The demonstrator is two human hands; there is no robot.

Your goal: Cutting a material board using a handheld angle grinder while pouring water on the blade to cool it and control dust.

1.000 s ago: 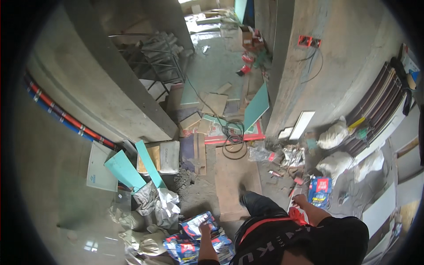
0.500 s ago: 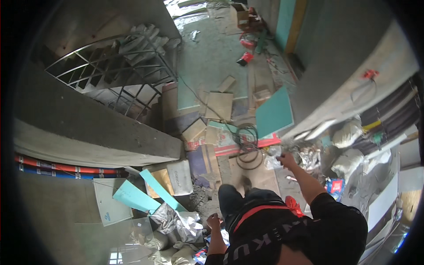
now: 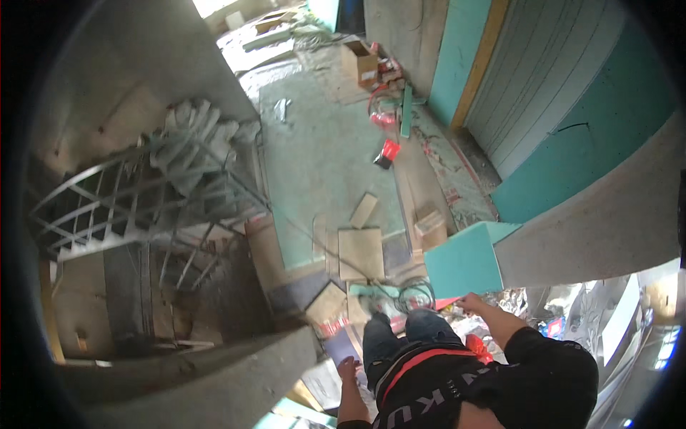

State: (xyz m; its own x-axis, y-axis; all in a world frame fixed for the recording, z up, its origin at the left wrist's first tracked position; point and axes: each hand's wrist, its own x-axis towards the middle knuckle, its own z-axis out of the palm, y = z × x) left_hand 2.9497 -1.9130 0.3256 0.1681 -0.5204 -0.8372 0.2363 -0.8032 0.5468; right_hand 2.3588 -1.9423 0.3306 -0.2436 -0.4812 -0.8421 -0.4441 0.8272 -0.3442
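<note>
My left hand hangs low beside my left leg, its fingers curled in, and nothing shows in it. My right hand is held forward on the right with fingers closed; whatever it may hold is too small to make out. Just beyond that hand stands a teal board, leaning near the end of a wall. A coil of dark cable lies on the floor in front of my legs, with one length running away up the passage.
Flat tan board pieces lie ahead on the teal floor sheet. A metal railing borders an open stairwell at the left. Further off are a red and black packet and an open cardboard box. Silvery sheeting lies at the right.
I have moved forward along the passage, so the cable coil and boards are nearer my legs. The right hand now appears beside the teal board's near edge. Both hands keep their closed shape.
</note>
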